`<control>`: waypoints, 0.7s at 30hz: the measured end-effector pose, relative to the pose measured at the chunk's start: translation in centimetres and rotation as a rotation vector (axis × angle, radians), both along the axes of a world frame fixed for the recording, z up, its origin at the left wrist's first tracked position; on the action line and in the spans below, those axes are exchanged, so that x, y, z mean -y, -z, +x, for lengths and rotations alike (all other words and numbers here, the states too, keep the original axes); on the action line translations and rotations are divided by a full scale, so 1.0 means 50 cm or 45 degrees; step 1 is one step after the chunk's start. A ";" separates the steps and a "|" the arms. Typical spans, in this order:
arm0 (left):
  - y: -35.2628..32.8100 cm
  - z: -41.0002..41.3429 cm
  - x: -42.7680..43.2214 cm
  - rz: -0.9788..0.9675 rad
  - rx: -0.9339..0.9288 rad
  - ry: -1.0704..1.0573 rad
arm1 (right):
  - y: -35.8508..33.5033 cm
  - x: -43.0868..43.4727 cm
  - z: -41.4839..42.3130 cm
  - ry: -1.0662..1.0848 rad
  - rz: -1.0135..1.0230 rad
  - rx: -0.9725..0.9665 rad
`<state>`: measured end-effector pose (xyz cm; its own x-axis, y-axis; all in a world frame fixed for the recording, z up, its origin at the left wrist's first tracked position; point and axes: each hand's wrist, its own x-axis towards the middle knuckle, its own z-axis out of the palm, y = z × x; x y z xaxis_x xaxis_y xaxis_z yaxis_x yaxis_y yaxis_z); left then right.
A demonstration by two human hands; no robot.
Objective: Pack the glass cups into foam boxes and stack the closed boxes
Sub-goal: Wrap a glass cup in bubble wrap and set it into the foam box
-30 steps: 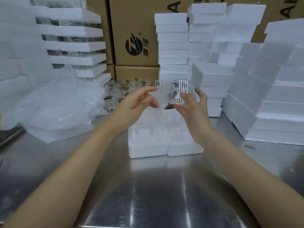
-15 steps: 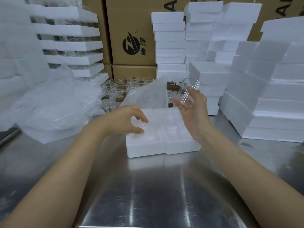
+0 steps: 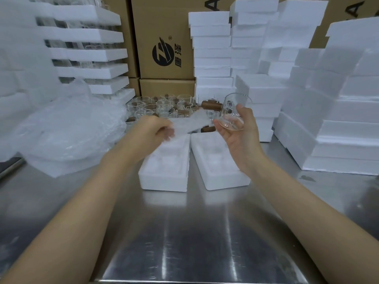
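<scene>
- Glass cup (image 3: pixel 232 115) up in our right hand (image 3: pixel 240 140), fingers curled round its base, cup tipped on its side above the table (image 3: pixel 194 232).
- Left hand (image 3: pixel 155 130) pinches a thin translucent wrap sheet (image 3: pixel 192 121), which stretches across towards the cup.
- Below us, two open foam halves lie side by side: left foam half (image 3: pixel 164 177) and right foam half (image 3: pixel 223 177), moulded pockets facing up.
- Wrapping looks like the step in hand, so we want the sheet centred under the cup before we fold it round.
- We keep the right grip low on the base, so the rim stays free for the wrap.
- Then we seat it squarely in a pocket; forcing it in crooked could chip the glass.
- Loose cups (image 3: pixel 164 105) wait behind the foam halves; closed foam stacks (image 3: pixel 338 119) rise at right.
</scene>
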<state>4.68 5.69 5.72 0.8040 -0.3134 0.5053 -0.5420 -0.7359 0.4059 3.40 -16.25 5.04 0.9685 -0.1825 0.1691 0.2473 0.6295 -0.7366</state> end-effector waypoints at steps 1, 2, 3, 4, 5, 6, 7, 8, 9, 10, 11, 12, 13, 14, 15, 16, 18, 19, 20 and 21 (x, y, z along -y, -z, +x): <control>-0.004 -0.003 0.002 -0.141 -0.005 -0.025 | 0.000 0.000 -0.001 -0.002 -0.005 0.005; -0.008 -0.007 0.005 -0.300 0.011 -0.057 | 0.000 0.000 -0.001 -0.005 -0.010 0.013; -0.013 -0.013 0.009 -0.487 0.029 -0.077 | 0.001 0.000 -0.002 -0.010 -0.013 0.019; -0.018 -0.017 0.012 -0.717 0.005 -0.073 | 0.000 0.000 -0.002 -0.012 -0.014 0.024; -0.025 -0.018 0.012 -0.990 -0.087 -0.038 | 0.000 0.000 -0.002 -0.013 -0.013 0.027; -0.033 -0.020 0.012 -1.282 -0.233 0.030 | 0.000 0.000 -0.001 -0.015 -0.012 0.028; -0.041 -0.022 0.010 -1.540 -0.395 0.114 | 0.000 0.001 -0.001 -0.019 -0.010 0.027; -0.048 -0.023 0.008 -1.761 -0.557 0.202 | 0.000 0.001 -0.001 -0.026 -0.009 0.023; -0.050 -0.020 0.004 -1.977 -0.708 0.289 | 0.000 0.002 -0.001 -0.031 -0.010 0.018; -0.049 -0.018 0.001 -2.171 -0.845 0.361 | 0.000 0.003 -0.001 -0.036 -0.011 0.013; -0.044 -0.015 -0.001 -2.291 -0.945 0.386 | 0.000 0.004 0.000 -0.041 -0.015 0.008; -0.038 -0.011 -0.003 -2.307 -0.978 0.331 | 0.000 0.003 0.000 -0.047 -0.026 0.007; -0.032 -0.007 -0.005 -2.186 -0.940 0.180 | 0.001 0.003 0.000 -0.051 -0.045 0.006; -0.025 -0.003 -0.007 -1.931 -0.857 -0.048 | 0.001 0.001 0.001 -0.055 -0.067 0.005; -0.018 0.003 -0.013 -1.608 -0.751 -0.265 | 0.001 0.000 0.001 -0.057 -0.089 0.001; -0.008 0.008 -0.019 -1.283 -0.630 -0.451 | 0.003 -0.001 0.002 -0.056 -0.109 -0.005; 0.016 0.015 -0.031 -0.646 -0.345 -0.733 | 0.007 -0.002 0.006 -0.033 -0.153 -0.012; 0.022 0.014 -0.034 -0.374 -0.130 -0.819 | 0.010 -0.001 0.008 -0.012 -0.182 -0.017; 0.023 0.013 -0.032 -0.166 0.100 -0.812 | 0.011 0.001 0.011 0.012 -0.213 -0.027; 0.020 0.012 -0.029 -0.062 0.259 -0.677 | 0.013 0.003 0.013 0.029 -0.244 -0.040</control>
